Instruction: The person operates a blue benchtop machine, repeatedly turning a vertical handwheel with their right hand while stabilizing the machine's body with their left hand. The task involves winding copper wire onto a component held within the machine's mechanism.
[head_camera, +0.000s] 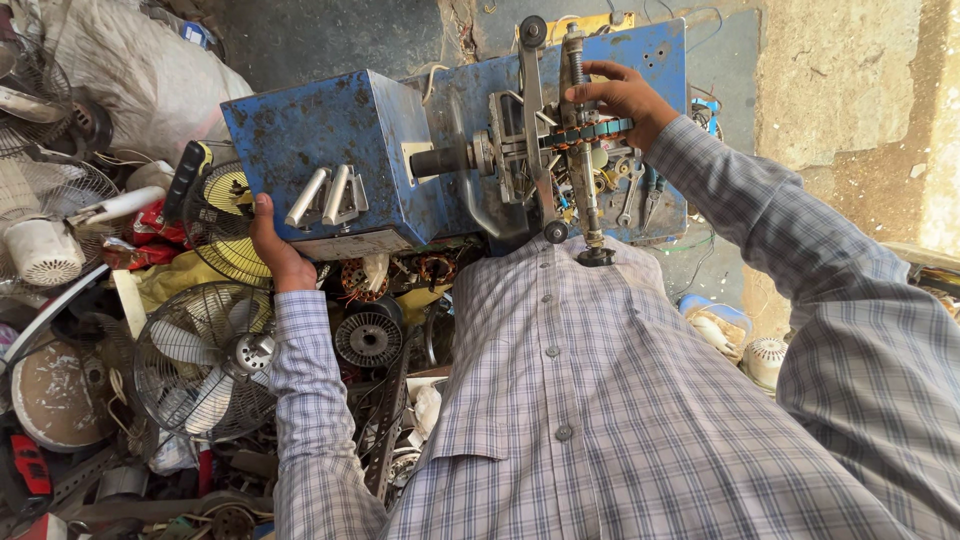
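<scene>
From the head view, looking down over my checked shirt (600, 400), my left hand (275, 250) sits left of centre, fingers hooked up under the lower edge of the blue metal housing (330, 150) of the winding machine, gripping and steadying it. My right hand (625, 100) is at the upper middle of the frame, fingers curled closed around the top of the upright clamp frame (575, 130) that stands on the machine's shaft (440, 160), just where a dark toothed stator piece (590, 130) with copper showing is held between the metal bars. So the work piece is mounted on the spindle, right of the blue box and in front of the blue back plate (640, 60). As I judge it, the piece is already fixed in its clamp and some copper wire lies on it; how much winding is left I cannot tell, since my fingers and the bars hide most of it. Spanners (632, 195) hang against the plate below my right wrist. In the lower left of the frame stands a small table fan with a wire guard (205, 360), and a ribbed round motor part (367, 338) lies just right of it among scrap. A white sack (130, 60) fills the upper left corner.
</scene>
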